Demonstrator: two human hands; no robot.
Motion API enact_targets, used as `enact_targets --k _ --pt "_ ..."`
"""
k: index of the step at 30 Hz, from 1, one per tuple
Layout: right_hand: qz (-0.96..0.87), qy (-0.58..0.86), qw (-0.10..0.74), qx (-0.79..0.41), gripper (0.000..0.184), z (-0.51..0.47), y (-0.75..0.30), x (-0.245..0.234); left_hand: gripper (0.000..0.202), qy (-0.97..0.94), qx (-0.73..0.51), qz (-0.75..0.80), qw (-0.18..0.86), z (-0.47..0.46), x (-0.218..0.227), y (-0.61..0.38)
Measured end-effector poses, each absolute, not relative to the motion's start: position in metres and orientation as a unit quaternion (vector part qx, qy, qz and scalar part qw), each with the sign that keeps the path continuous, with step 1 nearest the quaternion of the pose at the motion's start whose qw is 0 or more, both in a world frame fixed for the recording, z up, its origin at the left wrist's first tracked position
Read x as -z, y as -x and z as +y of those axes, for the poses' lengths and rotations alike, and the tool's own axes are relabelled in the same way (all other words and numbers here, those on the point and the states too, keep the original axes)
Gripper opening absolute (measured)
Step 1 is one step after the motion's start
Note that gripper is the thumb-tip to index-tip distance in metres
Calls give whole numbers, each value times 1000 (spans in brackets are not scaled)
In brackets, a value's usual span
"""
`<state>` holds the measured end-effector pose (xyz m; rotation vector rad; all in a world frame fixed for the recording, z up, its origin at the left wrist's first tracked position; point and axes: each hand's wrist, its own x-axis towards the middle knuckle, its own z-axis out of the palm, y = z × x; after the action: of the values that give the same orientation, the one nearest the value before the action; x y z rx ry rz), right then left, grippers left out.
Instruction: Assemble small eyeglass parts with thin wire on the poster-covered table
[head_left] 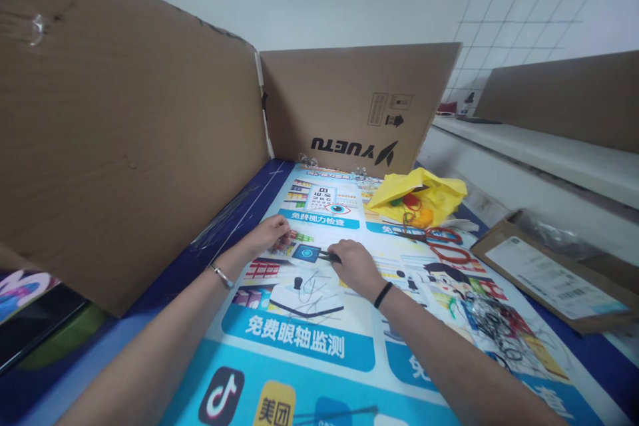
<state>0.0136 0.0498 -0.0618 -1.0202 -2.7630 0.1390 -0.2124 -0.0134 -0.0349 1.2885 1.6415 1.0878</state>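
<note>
Both my hands rest on a printed blue poster (299, 339) that covers the table. My left hand (272, 234), with a silver bracelet at the wrist, has its fingers curled and pinched on something small I cannot make out. My right hand (354, 267), with a black band at the wrist, is closed around a thin dark tool (327, 255) whose tip points left toward the left hand. A few thin wire pieces (307, 289) lie on the poster just in front of the hands.
Cardboard walls (130, 146) stand at the left and back (359, 106). A yellow plastic bag (419, 196) with red and green items lies at the back right. A heap of thin wire frames (492, 326) lies right. A flat carton (554, 276) sits far right.
</note>
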Motion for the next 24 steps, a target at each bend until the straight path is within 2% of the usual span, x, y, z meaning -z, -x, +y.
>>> enact_targets --k 7,14,24 --pt "-932 347 95 -49 24 49 -14 60 12 -546 -381 697 266 -7 48 211" --pt "-930 345 110 -62 27 50 -14 64 14 -589 -339 719 145 -6 48 215" --pt "-933 341 105 -48 27 50 -14 62 16 -608 -261 748 54 -8 53 218"
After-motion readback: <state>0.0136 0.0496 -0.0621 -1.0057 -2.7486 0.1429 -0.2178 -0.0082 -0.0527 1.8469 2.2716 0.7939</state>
